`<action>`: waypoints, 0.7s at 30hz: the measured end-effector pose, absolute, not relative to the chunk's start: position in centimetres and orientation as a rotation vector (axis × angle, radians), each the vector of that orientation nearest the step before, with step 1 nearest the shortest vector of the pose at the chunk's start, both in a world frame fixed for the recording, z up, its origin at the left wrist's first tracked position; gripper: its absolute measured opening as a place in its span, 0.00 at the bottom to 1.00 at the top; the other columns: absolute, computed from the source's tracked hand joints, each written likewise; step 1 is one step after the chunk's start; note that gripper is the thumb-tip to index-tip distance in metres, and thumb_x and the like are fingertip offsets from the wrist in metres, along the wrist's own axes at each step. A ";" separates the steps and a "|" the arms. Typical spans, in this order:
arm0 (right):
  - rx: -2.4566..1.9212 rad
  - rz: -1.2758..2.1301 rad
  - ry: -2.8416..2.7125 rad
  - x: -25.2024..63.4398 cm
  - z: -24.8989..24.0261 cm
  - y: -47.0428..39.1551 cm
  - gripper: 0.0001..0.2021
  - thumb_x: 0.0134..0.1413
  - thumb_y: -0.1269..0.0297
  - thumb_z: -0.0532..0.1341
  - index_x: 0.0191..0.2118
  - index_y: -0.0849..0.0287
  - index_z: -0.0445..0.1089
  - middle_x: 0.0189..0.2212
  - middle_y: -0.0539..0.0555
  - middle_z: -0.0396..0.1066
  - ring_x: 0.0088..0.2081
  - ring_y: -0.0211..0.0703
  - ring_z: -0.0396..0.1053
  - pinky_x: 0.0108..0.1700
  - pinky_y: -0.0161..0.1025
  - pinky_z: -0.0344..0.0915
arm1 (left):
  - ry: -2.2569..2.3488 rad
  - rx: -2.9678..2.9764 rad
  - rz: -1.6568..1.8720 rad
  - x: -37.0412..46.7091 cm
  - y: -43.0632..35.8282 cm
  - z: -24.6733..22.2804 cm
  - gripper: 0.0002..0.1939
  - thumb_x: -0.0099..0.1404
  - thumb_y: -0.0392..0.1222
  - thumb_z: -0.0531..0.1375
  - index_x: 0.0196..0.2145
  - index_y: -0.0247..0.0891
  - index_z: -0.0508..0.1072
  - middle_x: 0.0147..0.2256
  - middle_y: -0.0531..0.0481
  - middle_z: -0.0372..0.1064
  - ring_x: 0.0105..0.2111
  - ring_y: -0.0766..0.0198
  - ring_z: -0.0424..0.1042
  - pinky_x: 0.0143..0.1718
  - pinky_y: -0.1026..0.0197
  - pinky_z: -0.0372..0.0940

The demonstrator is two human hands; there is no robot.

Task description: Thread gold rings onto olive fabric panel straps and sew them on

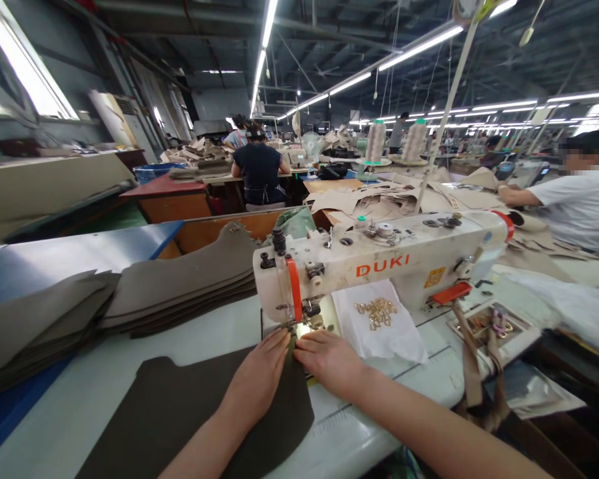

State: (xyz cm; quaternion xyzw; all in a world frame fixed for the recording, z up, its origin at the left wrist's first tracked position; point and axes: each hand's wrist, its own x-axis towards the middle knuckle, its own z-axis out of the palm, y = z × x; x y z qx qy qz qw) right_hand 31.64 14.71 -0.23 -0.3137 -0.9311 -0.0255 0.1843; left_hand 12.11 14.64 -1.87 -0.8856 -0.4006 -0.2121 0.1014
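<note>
A large dark olive-grey fabric piece (pixel 190 406) lies on the sewing machine's bed, its far edge under the presser foot area. My left hand (pixel 259 372) rests flat on it, fingers stretched forward beside the needle area. To the right, my right hand (pixel 329 359) has its fingers bent and the fingertips together at the fabric's edge, close to the needle. The white DUKI sewing machine (pixel 379 259) stands right in front of both hands, its lamp lighting the stitching spot. My fingertips partly hide the foot and needle.
Stacked grey fabric pieces (pixel 180 279) lie to the left. Gold metal hardware (pixel 377 313) sits on a white cloth (pixel 404 339) by the machine. Further right are a small tray (pixel 524 326) and hanging brown straps (pixel 472 372). Co-workers sit ahead and at right.
</note>
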 end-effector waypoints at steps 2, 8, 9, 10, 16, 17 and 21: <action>-0.882 -0.074 -2.632 31.6 -0.2 14.7 0.02 0.60 0.70 0.58 0.37 0.62 0.68 0.37 0.53 0.71 0.44 0.42 0.66 0.48 0.38 0.62 | -1.185 -2.632 -0.595 12.0 14.7 -2.0 0.20 0.64 0.29 0.46 0.46 0.30 0.74 0.47 0.38 0.73 0.49 0.57 0.71 0.51 0.56 0.67; -0.878 -0.100 -2.657 31.5 -0.2 14.9 0.03 0.61 0.69 0.57 0.37 0.62 0.67 0.36 0.53 0.70 0.43 0.42 0.65 0.47 0.38 0.61 | -1.075 -2.594 -0.537 11.8 15.0 -2.1 0.21 0.61 0.28 0.46 0.45 0.30 0.74 0.47 0.40 0.73 0.49 0.57 0.71 0.52 0.56 0.67; -0.885 -0.099 -2.656 31.5 -0.3 14.9 0.03 0.61 0.69 0.57 0.37 0.61 0.67 0.36 0.53 0.70 0.43 0.42 0.65 0.46 0.38 0.61 | -1.063 -2.595 -0.549 11.8 15.1 -2.1 0.21 0.61 0.28 0.46 0.45 0.30 0.74 0.46 0.40 0.74 0.48 0.57 0.72 0.51 0.56 0.67; -0.893 -0.096 -2.652 31.4 -0.3 15.0 0.03 0.61 0.69 0.57 0.37 0.61 0.67 0.37 0.53 0.70 0.43 0.42 0.64 0.46 0.39 0.61 | -1.054 -2.601 -0.557 11.7 15.2 -2.1 0.21 0.61 0.28 0.46 0.45 0.31 0.74 0.47 0.39 0.74 0.48 0.57 0.71 0.52 0.56 0.67; -0.923 -0.091 -2.630 31.2 -0.3 15.4 0.03 0.61 0.69 0.57 0.36 0.61 0.67 0.36 0.52 0.70 0.41 0.41 0.65 0.44 0.38 0.61 | -1.030 -2.581 -0.575 11.6 15.9 -2.2 0.22 0.59 0.28 0.46 0.44 0.31 0.75 0.47 0.40 0.74 0.49 0.56 0.71 0.52 0.55 0.66; -0.923 -0.093 -2.626 31.2 -0.3 15.4 0.03 0.61 0.69 0.57 0.36 0.61 0.67 0.36 0.52 0.70 0.41 0.41 0.65 0.44 0.38 0.61 | -1.019 -2.568 -0.573 11.6 15.9 -2.2 0.22 0.59 0.28 0.46 0.44 0.31 0.75 0.46 0.40 0.74 0.48 0.55 0.71 0.51 0.56 0.67; -0.903 -0.101 -2.629 31.2 -0.2 15.4 0.03 0.61 0.70 0.57 0.36 0.62 0.67 0.36 0.53 0.71 0.41 0.43 0.66 0.44 0.38 0.62 | -1.038 -2.554 -0.575 11.7 16.0 -2.2 0.21 0.60 0.28 0.47 0.43 0.30 0.75 0.45 0.39 0.74 0.46 0.56 0.73 0.49 0.57 0.69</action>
